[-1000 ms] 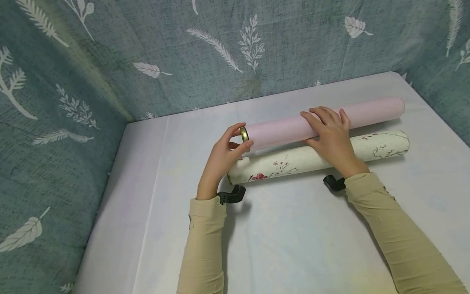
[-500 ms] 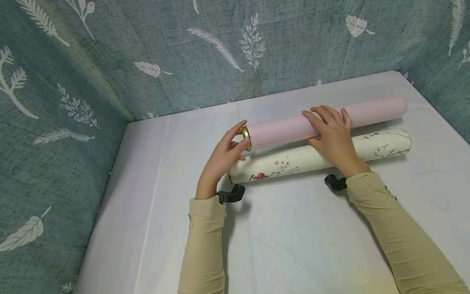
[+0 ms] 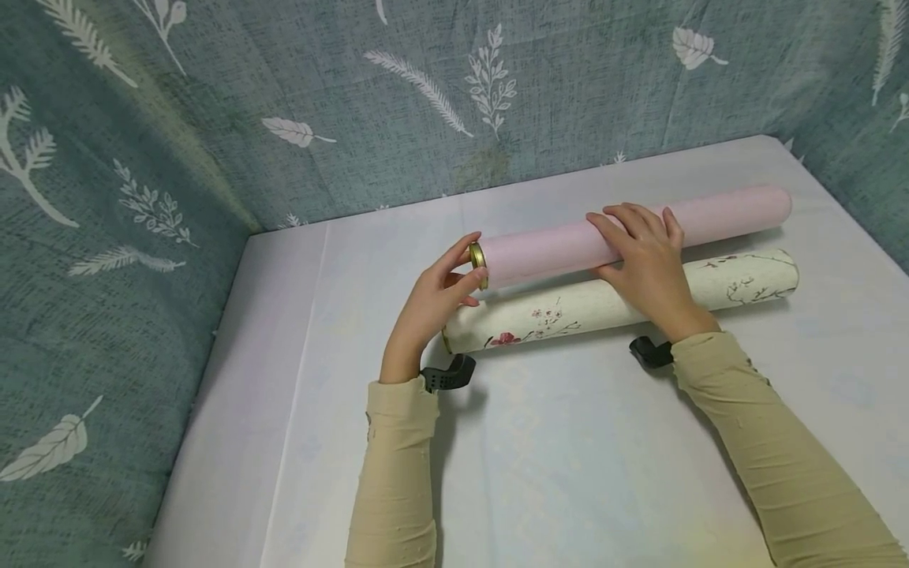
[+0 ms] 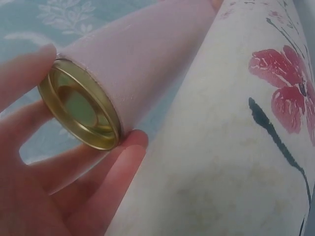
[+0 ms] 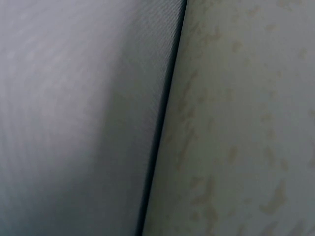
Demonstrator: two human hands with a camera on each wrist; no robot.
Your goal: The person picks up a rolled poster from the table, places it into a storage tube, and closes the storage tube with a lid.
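Observation:
A pink wallpaper roll [image 3: 547, 251] lies slantwise near the back of the table, its left end fitted with a gold cap [image 4: 78, 104]. My left hand [image 3: 433, 298] grips that capped end, with fingertips and thumb around the rim. Farther right, my right hand [image 3: 646, 268] holds the same roll, fingers over the top and thumb on the near side. In front, almost parallel, lies a cream wallpaper roll [image 3: 568, 315] with red blossoms and dark twigs. The right wrist view shows only the cream roll [image 5: 236, 118] beside the white cloth; no hand appears there.
A white cloth covers the table [image 3: 568, 442]. Green fabric [image 3: 398, 118] printed with white leaves rises along the back, left and right sides. Dark wrist cameras [image 3: 450, 373] sit on both wrists, close to the cream roll's near side.
My left thumb has slid slightly from the pink paper onto the gold cap's edge, so more of the cap shows. Both rolls and my right hand stay nearly where they were.

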